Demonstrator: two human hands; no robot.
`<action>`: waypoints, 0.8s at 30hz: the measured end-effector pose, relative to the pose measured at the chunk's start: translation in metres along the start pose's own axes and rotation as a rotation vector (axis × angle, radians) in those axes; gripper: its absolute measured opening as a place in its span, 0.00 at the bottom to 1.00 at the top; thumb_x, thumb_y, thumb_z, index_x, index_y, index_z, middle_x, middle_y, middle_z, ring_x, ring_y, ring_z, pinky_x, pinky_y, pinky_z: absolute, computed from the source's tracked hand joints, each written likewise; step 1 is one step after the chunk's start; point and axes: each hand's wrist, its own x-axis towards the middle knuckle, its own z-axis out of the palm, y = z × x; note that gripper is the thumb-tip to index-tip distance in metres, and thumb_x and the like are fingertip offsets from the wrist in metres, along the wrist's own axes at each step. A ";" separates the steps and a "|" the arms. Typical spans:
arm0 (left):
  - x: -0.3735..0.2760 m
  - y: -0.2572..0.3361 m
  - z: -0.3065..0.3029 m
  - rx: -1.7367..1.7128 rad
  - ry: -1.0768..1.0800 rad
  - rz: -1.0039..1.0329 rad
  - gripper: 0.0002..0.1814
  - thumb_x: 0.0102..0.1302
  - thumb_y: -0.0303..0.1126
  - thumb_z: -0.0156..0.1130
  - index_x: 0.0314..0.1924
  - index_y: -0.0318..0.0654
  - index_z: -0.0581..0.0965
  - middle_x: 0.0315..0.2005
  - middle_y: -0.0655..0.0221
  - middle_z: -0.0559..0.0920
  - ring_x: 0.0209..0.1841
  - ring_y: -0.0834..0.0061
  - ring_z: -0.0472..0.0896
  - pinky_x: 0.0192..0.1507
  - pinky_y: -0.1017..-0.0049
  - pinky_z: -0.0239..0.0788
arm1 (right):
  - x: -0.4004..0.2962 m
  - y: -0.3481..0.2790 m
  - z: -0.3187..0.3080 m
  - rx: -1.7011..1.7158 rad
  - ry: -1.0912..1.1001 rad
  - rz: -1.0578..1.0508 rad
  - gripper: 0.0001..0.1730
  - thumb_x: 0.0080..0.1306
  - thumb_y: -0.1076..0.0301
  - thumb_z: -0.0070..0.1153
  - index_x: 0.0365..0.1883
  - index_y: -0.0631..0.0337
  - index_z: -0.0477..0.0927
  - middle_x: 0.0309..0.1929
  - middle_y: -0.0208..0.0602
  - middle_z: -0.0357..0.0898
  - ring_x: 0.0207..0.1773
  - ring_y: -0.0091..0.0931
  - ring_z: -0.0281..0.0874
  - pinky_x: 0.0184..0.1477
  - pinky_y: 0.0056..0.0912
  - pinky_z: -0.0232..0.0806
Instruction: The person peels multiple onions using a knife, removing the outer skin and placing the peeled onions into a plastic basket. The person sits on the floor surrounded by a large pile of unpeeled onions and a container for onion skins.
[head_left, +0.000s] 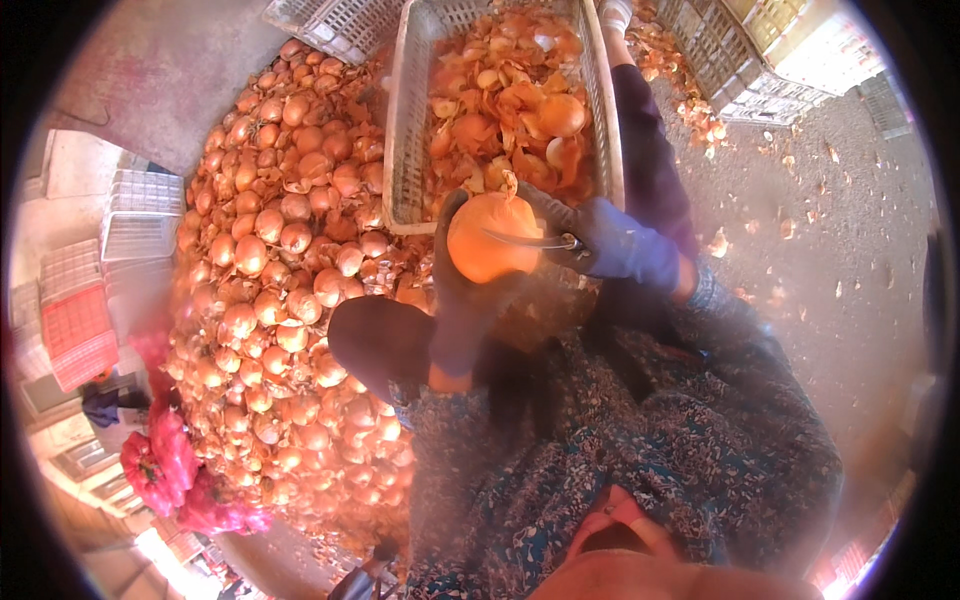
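Cupped in my gloved left hand (469, 304) is a large yellow onion (487, 229), its dry stem twist pointing up toward the crate. My right hand (611, 240), in a blue and dark glove, grips a small knife with a curved blade (525, 241). The blade lies across the face of the onion, and its handle is mostly hidden in my fist. Right-hand fingers reach to the onion's upper right side. Just beyond both hands stands a pale plastic crate (616, 142) holding loose onion skins (517, 101) and some onions.
A broad heap of unpeeled onions (277, 300) spreads along my left. More slatted crates (772, 90) stand at the far right, others (142, 214) at the left. Pink mesh sacks (161, 457) lie beyond the heap. Skin scraps litter the concrete floor (825, 225).
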 end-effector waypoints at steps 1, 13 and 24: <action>0.000 0.003 0.003 -0.102 -0.013 -0.036 0.51 0.47 0.38 0.79 0.69 0.30 0.62 0.59 0.59 0.76 0.60 0.68 0.76 0.61 0.68 0.71 | 0.000 -0.001 0.000 -0.018 -0.012 0.010 0.48 0.64 0.65 0.60 0.79 0.54 0.49 0.29 0.49 0.80 0.30 0.47 0.79 0.36 0.47 0.70; -0.001 0.009 0.015 -0.068 -0.029 -0.040 0.56 0.46 0.42 0.82 0.70 0.30 0.61 0.60 0.60 0.73 0.62 0.66 0.73 0.65 0.65 0.67 | -0.013 0.007 0.000 -0.056 -0.044 0.020 0.56 0.58 0.70 0.63 0.80 0.53 0.44 0.30 0.53 0.82 0.32 0.49 0.81 0.36 0.49 0.73; -0.007 0.006 0.002 0.459 -0.001 0.139 0.58 0.45 0.43 0.83 0.71 0.32 0.59 0.62 0.57 0.71 0.64 0.62 0.73 0.65 0.62 0.70 | -0.005 -0.019 0.020 -0.061 -0.037 0.257 0.55 0.57 0.71 0.61 0.80 0.56 0.44 0.30 0.57 0.81 0.34 0.50 0.82 0.35 0.50 0.73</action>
